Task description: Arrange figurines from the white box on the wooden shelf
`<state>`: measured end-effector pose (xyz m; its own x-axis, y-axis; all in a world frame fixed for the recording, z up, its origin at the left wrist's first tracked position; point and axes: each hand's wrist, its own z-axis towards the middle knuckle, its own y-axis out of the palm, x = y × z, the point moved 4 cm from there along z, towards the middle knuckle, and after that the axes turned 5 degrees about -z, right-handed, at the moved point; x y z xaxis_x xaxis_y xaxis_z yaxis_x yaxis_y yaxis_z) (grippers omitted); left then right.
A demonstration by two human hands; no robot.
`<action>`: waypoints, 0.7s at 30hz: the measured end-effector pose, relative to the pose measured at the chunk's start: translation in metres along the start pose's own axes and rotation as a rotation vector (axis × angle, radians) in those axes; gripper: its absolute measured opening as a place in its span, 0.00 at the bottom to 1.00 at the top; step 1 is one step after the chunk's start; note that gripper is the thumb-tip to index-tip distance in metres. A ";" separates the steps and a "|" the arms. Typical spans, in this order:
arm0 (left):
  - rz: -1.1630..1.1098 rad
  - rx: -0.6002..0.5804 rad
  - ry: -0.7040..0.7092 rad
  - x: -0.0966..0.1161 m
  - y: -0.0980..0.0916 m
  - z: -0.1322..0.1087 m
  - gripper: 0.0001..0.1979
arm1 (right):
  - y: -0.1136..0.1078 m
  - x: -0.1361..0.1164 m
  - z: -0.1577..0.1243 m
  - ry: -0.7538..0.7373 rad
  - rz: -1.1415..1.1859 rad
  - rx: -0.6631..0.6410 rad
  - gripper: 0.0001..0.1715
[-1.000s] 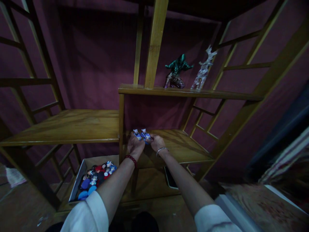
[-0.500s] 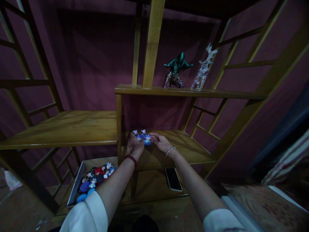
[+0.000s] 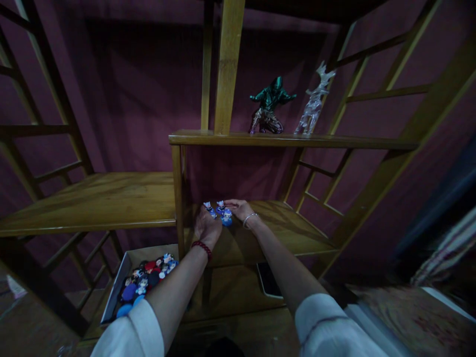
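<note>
Three small purple-and-blue figurines stand close together on the middle wooden shelf [image 3: 275,238]. My left hand [image 3: 207,227], with a dark red bead bracelet, is closed around the left figurine [image 3: 209,209], though its fingertips are partly hidden. The front figurine [image 3: 226,217], on a blue base, stands just right of that hand. My right hand [image 3: 240,209], wearing a silver bracelet, has its fingers stretched out beside the back figurine [image 3: 220,205]. Whether those fingertips touch it I cannot tell.
A box [image 3: 121,277] full of small figurines sits at lower left. A phone [image 3: 268,280] lies on the lower board, partly behind my right forearm. On the upper shelf [image 3: 297,141] stand a green-and-purple crouching figure [image 3: 270,106] and a clear deer figure [image 3: 314,101]. An upright post [image 3: 178,198] borders the compartment.
My right hand has moved left and slightly back, from beside the front figurine toward the back one, its fingers straighter. My left hand has barely moved. The view has shifted slightly.
</note>
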<state>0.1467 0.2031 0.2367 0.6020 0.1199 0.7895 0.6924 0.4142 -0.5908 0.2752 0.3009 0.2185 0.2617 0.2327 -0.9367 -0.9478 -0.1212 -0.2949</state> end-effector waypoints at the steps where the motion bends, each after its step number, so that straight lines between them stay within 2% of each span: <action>1: -0.004 0.003 0.003 0.000 0.000 0.000 0.17 | 0.001 -0.001 0.001 -0.009 -0.002 -0.011 0.13; 6: 0.002 0.035 0.039 0.002 -0.001 0.000 0.16 | 0.003 0.000 0.007 0.008 -0.017 -0.026 0.12; 15: -0.018 0.031 0.047 0.001 0.000 0.001 0.17 | 0.004 0.004 0.008 0.010 -0.098 0.023 0.09; 21: -0.023 0.057 0.054 0.001 -0.001 0.001 0.17 | 0.007 0.008 0.013 -0.003 -0.073 -0.001 0.11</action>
<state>0.1467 0.2035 0.2383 0.6078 0.0619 0.7917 0.6832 0.4673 -0.5611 0.2687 0.3144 0.2119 0.3292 0.2439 -0.9122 -0.9262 -0.1049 -0.3623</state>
